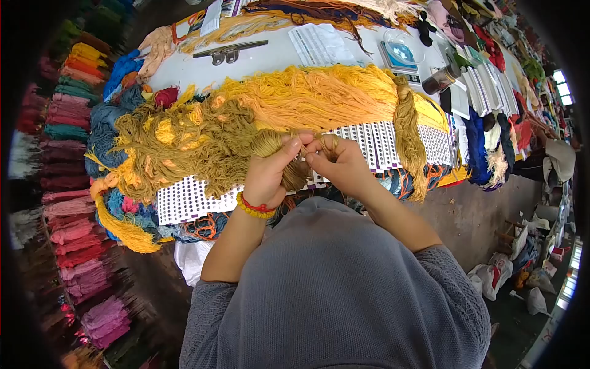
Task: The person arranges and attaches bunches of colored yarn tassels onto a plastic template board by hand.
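An olive-gold skein of yarn [268, 142] is gripped in my left hand [270, 169], its fingers wrapped round the bundle. Close against it, my right hand [338, 161] pinches a thin loop of the same yarn [327, 142] between thumb and fingers. Both hands meet just above the table's near edge. To the left lies a tangled pile of olive yarn [203, 144] mixed with yellow. Long yellow-orange yarn [319, 92] stretches across the table behind my hands. Under it are white sheets with rows of dark dots [362, 138].
A twisted olive hank [405, 129] hangs over the front edge at right. Further back are a dark metal clip bar [230, 52], a paper sheet [319, 44], a scale with a blue dish [402, 52] and a dark jar [441, 80]. Coloured skeins [70, 111] line the left side.
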{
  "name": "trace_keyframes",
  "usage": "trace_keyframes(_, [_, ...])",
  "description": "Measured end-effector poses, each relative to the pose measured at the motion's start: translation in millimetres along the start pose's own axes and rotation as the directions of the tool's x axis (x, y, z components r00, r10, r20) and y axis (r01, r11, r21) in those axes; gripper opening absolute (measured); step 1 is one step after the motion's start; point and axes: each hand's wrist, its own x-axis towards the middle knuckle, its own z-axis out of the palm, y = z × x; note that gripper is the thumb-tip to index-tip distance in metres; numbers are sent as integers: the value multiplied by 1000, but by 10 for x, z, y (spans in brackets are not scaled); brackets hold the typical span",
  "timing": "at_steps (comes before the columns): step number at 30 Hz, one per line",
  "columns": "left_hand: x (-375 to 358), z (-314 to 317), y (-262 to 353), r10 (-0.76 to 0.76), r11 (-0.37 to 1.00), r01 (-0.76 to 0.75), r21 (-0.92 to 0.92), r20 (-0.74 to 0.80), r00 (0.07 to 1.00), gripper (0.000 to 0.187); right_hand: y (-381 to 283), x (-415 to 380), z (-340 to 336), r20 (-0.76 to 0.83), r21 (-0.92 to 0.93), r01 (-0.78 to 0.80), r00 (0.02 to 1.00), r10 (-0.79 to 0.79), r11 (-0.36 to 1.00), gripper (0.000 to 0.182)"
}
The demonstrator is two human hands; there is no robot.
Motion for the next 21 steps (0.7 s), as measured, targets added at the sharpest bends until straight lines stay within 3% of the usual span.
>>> trace_keyframes(5, [-7,-4,18,-76,997,74,-24,-55,996,23,106,10,-76,-1,-5,-14,1000,14,1000,7])
trace_keyframes(12, [-7,58,-5,21,1000,-21,19,-6,1000,27,88,-21,-89,-13,46,26,1000,-25,999,7])
trace_keyframes(15, [-5,55,-9,36,998,-36,53,-4,999,32,147,-13,-114,-29,-40,75,997,-76,996,8])
trace_keyframes(18, [-13,77,-1,34,998,-33,50,-24,999,32,137,-25,-93,-50,4,28,998,-28,1000,7])
trace_keyframes(20, [-13,73,1,27,999,-25,45,-34,999,30,90,-37,-59,-32,194,-72,996,80,978,6])
trace_keyframes(21, [-5,52,-4,9,1000,-9,27,-25,1000,28,94,-36,-91,-32,194,-73,996,80,978,6])
